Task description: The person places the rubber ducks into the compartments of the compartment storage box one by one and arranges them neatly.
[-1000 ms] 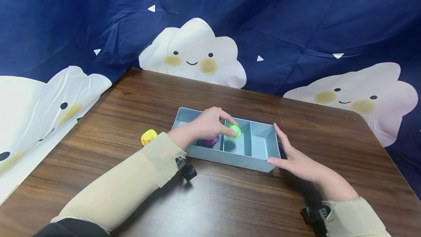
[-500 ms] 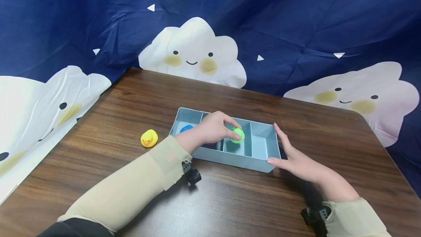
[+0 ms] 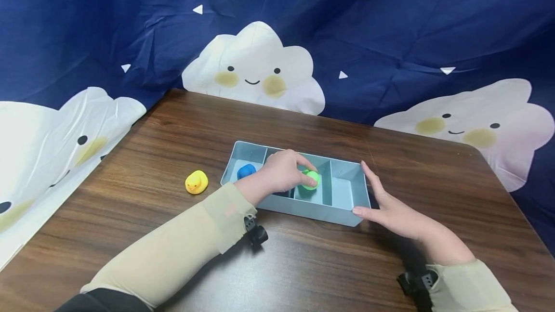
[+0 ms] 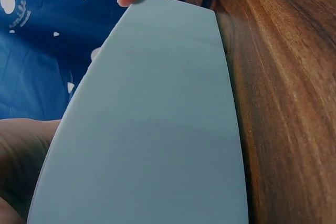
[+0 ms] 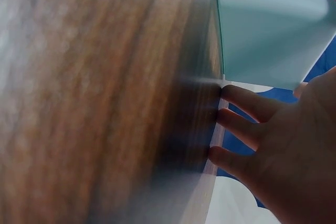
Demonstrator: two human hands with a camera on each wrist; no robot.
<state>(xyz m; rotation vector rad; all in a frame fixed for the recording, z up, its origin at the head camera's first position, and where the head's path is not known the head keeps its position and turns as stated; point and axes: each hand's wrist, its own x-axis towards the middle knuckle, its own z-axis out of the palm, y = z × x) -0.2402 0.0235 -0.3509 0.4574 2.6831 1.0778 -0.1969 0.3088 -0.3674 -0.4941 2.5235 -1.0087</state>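
Note:
A long light-blue box [image 3: 321, 212] with compartments stands mid-table. My left hand [image 3: 286, 171] reaches over its front wall and pinches a round bright green toy [image 3: 311, 180] inside the third compartment from the left. In the left wrist view the box's front wall [image 4: 152, 108] covers the work, with part of that hand [image 4: 21, 166] at the left edge. My right hand [image 3: 392, 208] spans the box's right end, thumb at the near corner and index finger at the far one. Its other fingers [image 5: 241, 161] are stretched out low beside the end wall.
A yellow rubber duck [image 3: 197, 182] sits on the wooden table [image 3: 191, 129] left of the box. In the leftmost compartment lies a blue toy [image 3: 246, 171]. My left wrist and hand hide most of the second compartment. A blue curtain [image 3: 347, 23] with clouds hangs behind the table.
My left hand has moved slightly right and down with the green toy, deeper into the compartment. The blue toy and the whole yellow duck have come into sight. The right hand has stayed put.

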